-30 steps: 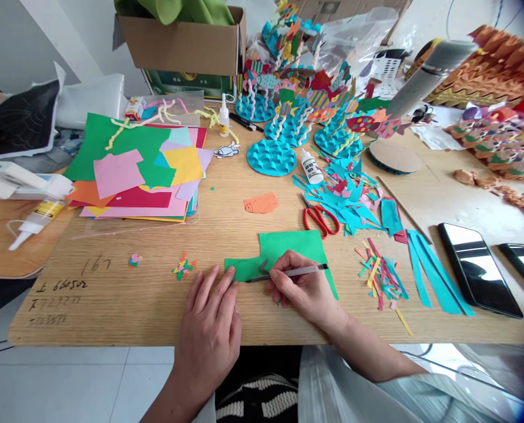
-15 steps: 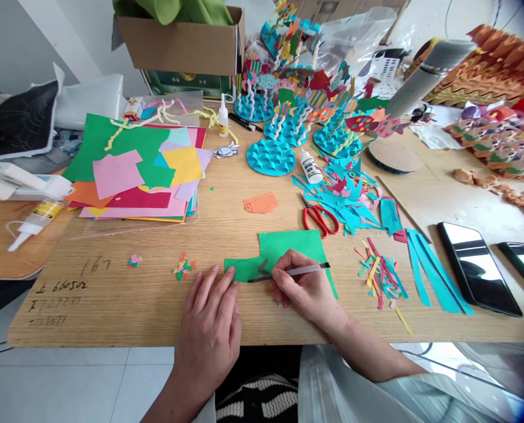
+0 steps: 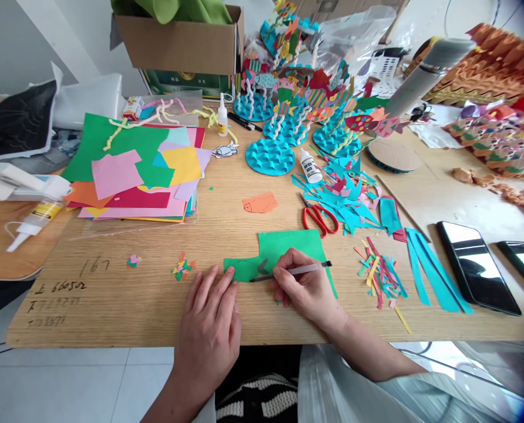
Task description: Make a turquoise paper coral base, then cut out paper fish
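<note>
My right hand [image 3: 306,288] pinches a slim pen [image 3: 308,268] with a clear barrel and dark ends. Its tip touches a notched piece of green paper [image 3: 291,245] that lies flat on the table. Dark drawn lines show on the paper's left part, partly hard to make out. My left hand [image 3: 213,317] lies flat, fingers stretched, with its fingertips on the paper's lower left corner. Beyond the green sheet are an orange paper piece [image 3: 261,202] with a fish drawn on it and red-handled scissors [image 3: 320,219].
Stacked coloured paper [image 3: 138,197] is at the left. Blue scraps [image 3: 354,202], a glue bottle [image 3: 311,167] and thin paper strips [image 3: 380,270] lie to the right, near a black phone [image 3: 477,267]. Fish models on blue bases [image 3: 271,157] stand behind, beside a cardboard box [image 3: 178,41].
The pen tip has shifted very slightly to the right along the green paper. My left hand stays in the same place.
</note>
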A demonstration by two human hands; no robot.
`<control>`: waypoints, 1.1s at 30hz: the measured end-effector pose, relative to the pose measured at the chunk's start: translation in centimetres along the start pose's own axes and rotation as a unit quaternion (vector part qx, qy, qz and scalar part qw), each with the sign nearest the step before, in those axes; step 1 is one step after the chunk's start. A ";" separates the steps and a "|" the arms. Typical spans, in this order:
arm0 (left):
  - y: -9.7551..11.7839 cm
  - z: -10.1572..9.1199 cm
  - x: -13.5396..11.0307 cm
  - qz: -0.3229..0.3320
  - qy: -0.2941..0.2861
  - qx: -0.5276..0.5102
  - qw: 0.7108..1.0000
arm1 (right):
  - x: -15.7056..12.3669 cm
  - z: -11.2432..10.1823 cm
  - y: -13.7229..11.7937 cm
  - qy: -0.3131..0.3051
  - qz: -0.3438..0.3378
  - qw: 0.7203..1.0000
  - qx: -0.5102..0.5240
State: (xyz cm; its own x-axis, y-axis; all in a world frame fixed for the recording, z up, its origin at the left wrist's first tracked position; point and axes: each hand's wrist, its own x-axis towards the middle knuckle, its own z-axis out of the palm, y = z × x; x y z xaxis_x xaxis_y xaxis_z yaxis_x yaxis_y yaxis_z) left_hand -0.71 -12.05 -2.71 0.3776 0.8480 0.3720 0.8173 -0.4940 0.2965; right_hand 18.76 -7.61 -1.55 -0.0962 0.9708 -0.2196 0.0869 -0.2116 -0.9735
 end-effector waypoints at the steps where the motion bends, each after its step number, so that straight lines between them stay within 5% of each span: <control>1: 0.0 0.0 0.0 0.001 0.002 0.000 1.000 | 0.0 0.0 0.0 0.002 -0.001 1.000 0.000; 33: 0.0 0.1 -0.1 0.001 0.010 0.001 1.000 | 0.2 0.1 -0.4 0.044 -0.007 0.998 0.034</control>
State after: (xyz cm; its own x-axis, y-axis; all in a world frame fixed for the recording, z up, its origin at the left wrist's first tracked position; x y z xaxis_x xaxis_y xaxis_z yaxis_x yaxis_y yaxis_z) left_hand -0.71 -12.07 -2.82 0.3712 0.8429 0.3895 0.8175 -0.4956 0.2934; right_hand 18.60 -7.39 -1.23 -0.0096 0.9793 -0.2024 0.0189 -0.2022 -0.9792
